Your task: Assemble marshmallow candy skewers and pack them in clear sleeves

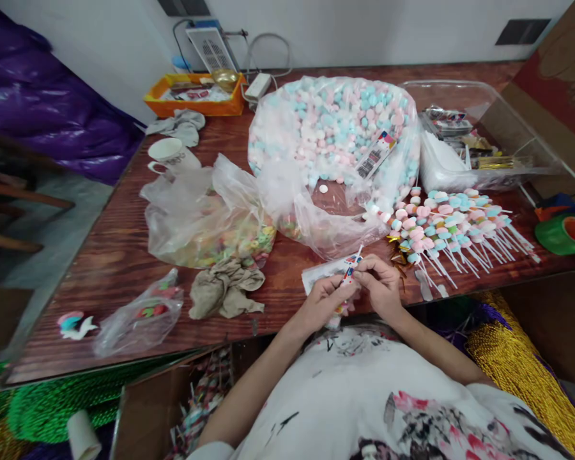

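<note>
Both my hands meet at the table's near edge. My left hand (322, 299) and my right hand (379, 283) are closed round a small printed packet on a white stick (352, 267), which tilts up to the right. A flat clear wrapper (319, 273) lies just under them. A row of finished candy sticks (448, 225) with pink, blue and white sweets lies to the right of my right hand. Behind my hands, a big open plastic bag of pastel sweets (335, 124) fills the middle of the wooden table (110, 255).
A crumpled bag of coloured ring sweets (206, 220), a beige cloth (225, 291) and a small bag (141, 318) lie left. A cup (167, 155) and an orange tray (194, 96) stand at the back. A green tape roll (565, 233) and a clear box (479, 137) are on the right.
</note>
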`<act>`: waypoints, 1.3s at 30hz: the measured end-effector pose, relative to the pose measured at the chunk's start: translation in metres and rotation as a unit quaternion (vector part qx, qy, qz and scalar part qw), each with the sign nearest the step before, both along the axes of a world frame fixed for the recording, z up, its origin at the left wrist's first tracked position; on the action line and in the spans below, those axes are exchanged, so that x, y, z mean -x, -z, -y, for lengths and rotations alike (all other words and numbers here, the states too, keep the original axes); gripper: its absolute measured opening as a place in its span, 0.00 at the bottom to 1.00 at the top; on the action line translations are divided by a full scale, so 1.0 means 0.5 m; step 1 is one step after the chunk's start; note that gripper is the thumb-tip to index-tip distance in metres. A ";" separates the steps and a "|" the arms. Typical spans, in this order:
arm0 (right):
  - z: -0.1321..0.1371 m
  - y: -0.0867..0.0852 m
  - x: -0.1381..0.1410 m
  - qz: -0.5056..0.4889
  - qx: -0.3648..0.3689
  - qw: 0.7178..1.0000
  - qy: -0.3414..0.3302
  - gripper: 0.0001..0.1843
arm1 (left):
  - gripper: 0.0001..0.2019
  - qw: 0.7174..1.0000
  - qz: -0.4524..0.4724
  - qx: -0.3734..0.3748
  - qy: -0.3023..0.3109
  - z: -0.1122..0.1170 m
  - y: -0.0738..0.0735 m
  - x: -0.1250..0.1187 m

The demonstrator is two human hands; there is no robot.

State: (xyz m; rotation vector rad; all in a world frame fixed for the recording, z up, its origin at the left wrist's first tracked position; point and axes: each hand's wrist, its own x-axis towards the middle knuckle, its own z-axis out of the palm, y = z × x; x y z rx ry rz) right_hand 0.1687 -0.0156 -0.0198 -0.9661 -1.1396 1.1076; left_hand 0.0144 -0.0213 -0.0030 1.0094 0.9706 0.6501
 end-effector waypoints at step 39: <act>0.043 -0.011 -0.049 0.258 0.085 0.938 -0.215 0.16 | 0.08 0.613 -0.362 -0.675 0.193 0.013 -0.006 0.045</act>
